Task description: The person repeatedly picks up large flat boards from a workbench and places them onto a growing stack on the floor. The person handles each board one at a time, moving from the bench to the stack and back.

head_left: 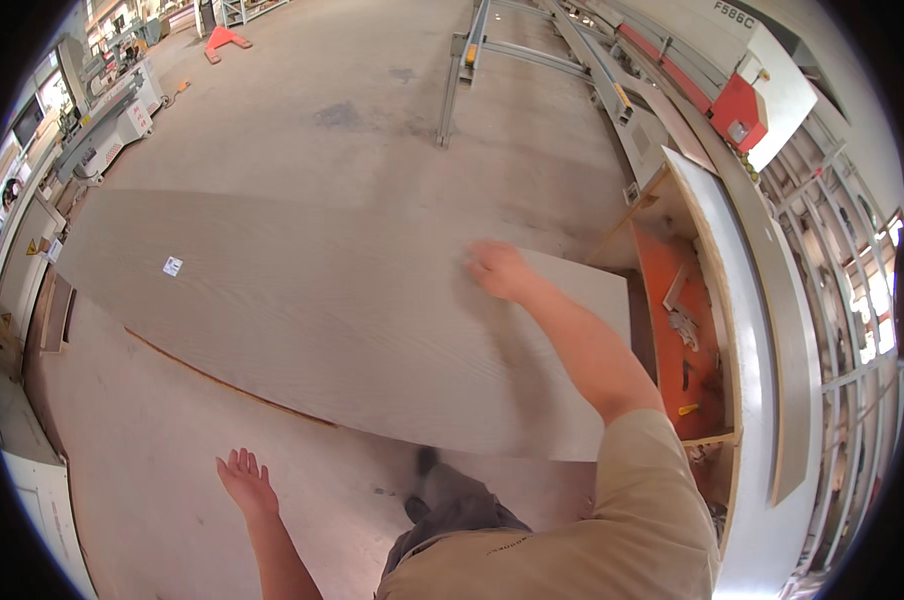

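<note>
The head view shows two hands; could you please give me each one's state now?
Left hand: open, nothing visible in it.
Right hand: over the long, flat, grey wood-grain panel; open or closed cannot be told.

A long, wide grey-brown panel (322, 300) lies flat

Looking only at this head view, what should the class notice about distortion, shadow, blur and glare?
Head view: the large board's edges bow, and a dark round rim frames everything; head view: a soft shadow lies on the board beside the right arm; head view: the right hand looks slightly blurred; head view: bright openings at far right look washed out.
</note>
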{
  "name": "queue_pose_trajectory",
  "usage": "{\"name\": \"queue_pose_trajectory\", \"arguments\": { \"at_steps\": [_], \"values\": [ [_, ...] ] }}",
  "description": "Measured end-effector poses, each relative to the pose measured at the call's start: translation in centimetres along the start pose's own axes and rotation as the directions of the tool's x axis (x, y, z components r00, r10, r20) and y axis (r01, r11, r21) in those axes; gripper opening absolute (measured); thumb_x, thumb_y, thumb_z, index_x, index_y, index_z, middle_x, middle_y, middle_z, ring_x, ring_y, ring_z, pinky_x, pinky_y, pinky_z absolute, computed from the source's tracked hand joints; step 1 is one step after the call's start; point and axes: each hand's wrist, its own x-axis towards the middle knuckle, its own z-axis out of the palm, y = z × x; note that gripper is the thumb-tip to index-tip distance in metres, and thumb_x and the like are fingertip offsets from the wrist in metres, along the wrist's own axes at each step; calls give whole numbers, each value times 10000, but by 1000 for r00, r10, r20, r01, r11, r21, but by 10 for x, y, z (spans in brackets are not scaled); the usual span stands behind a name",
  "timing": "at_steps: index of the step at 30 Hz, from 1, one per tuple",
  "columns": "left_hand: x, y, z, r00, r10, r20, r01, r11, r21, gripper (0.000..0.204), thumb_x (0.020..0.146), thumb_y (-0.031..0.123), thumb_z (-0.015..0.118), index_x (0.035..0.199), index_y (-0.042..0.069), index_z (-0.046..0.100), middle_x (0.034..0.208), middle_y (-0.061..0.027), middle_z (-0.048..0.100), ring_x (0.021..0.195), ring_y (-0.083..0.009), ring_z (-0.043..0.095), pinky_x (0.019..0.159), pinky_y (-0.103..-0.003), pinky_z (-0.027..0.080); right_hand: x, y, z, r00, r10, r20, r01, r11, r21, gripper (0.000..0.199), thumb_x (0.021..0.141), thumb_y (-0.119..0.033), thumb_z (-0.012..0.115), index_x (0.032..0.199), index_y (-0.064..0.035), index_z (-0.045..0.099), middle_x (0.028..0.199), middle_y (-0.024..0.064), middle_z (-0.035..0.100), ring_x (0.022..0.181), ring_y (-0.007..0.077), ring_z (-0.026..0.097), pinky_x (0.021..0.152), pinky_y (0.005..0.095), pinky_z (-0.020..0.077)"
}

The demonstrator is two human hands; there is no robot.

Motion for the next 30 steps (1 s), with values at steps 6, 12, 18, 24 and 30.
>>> {"name": "queue_pose_trajectory", "arguments": {
  "at_steps": [6, 12, 18, 24, 30],
  "values": [
    [132, 60, 26, 998, -28, -53, 24, 997, -75, 910, 960, 668, 296, 1579, 27, 111, 1639, -163, 166, 1527, -268, 133, 1214, -476, 79, 176, -98, 62, 997, 21, -70, -5, 977, 212, 480, 1014, -367, 445, 1360, -52, 548, 1413, 194, 531, 1328, 373, 466, 1120, 456, 359],
    [245, 108, 40, 990, -14, -143, -4, 992, -127, 902, 963, 673, 272, 1568, 16, 152, 1623, -152, 220, 1511, -287, 180, 1212, -458, 112, 315, -137, 127, 992, 102, 68, -120, 933, 341, 516, 1019, -377, 430, 1422, -62, 498, 1488, 178, 464, 1389, 344, 409, 1163, 442, 311],
    [294, 145, 59, 999, 34, 9, -29, 940, -339, 802, 990, 646, 233, 1509, 46, 352, 1541, -129, 402, 1400, -334, 383, 1154, -474, 297, 391, -174, 162, 932, 36, 362, -189, 898, 397, 676, 1053, -514, 243, 1531, -42, 324, 1589, 147, 323, 1476, 297, 285, 1214, 434, 204],
    [308, 164, 39, 967, -254, 17, 227, 831, -508, 738, 999, 603, 278, 1474, 54, 407, 1495, -127, 457, 1350, -336, 436, 1131, -444, 347, 435, -190, 183, 708, 49, 705, -553, 660, 509, 642, 1058, -492, 259, 1494, -48, 417, 1507, 121, 464, 1391, 217, 421, 1161, 348, 293],
    [324, 189, 38, 991, -120, 53, 127, 772, -623, 566, 1010, 462, 370, 1380, 50, 486, 1341, -101, 558, 1202, -309, 535, 1003, -458, 466, 462, -224, 195, 531, 27, 847, -669, 628, 399, 616, 1062, -474, 252, 1470, -61, 456, 1491, 80, 489, 1346, 206, 467, 1148, 347, 317]
  ]
}}
